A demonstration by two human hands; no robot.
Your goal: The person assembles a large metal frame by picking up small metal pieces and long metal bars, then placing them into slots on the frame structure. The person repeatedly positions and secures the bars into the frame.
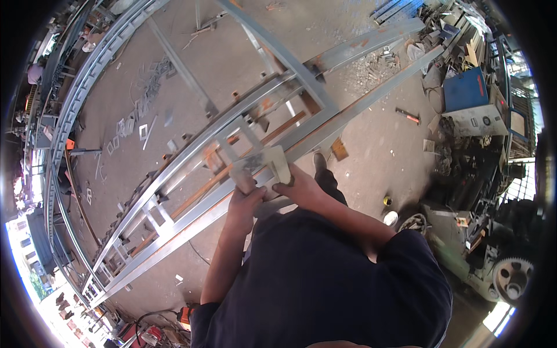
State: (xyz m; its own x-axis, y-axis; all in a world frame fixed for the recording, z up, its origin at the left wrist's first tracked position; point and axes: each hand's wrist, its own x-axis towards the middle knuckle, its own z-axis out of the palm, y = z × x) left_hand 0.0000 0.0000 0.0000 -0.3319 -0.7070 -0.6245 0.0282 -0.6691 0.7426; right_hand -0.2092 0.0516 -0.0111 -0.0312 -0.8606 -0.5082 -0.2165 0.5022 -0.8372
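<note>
In front of my chest I hold a flat grey metal piece, angular with a bent-looking right side, over a long steel frame. My left hand grips its lower left part, fingers closed round the edge. On its lower right side my right hand is closed as well, the thumb pointing inward. Below the piece runs the near rail of the steel frame, made of silvery beams with short cross bars. Whether the piece touches the frame I cannot tell. Its underside is hidden.
A hammer-like tool lies on the floor to the right, before a blue and white machine box. A rusty block sits near my shoe. Metal offcuts litter the floor at left. A geared machine stands at lower right.
</note>
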